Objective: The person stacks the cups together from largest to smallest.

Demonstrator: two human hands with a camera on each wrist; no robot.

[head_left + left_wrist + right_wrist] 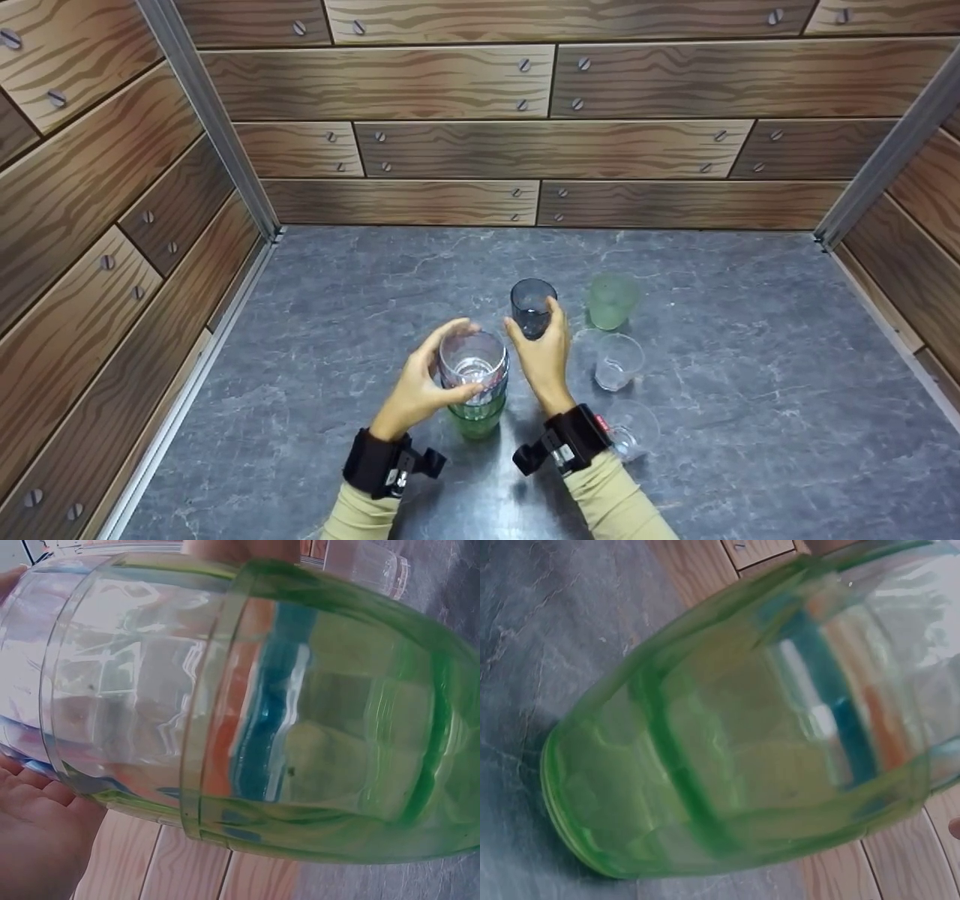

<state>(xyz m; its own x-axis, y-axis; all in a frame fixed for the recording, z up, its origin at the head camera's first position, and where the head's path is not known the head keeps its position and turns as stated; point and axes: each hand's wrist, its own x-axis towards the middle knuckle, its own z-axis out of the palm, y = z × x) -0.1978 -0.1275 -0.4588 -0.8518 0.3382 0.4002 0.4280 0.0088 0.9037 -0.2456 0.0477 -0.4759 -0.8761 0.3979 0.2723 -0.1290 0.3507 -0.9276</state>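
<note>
My left hand (420, 382) holds the top of a stack of cups, its thumb across the near side and its fingers by the far rim. Uppermost is a clear cup (472, 345) with a faint purple tint; a green cup (478, 426) forms the bottom. Through the green plastic, blue and orange bands (274, 705) show in the left wrist view. To the right, my right hand (546, 356) has thumb and finger on either side of a dark grey cup (532, 296), mouth up. The green cup's lower part fills much of the right wrist view.
Right of the dark cup stands a frosted green cup (612, 300). Nearer are a clear cup (619, 364) and another clear cup (634, 431), partly behind my right wrist. Wood-patterned walls (525, 150) enclose the grey marbled tabletop (750, 375) at the back and sides.
</note>
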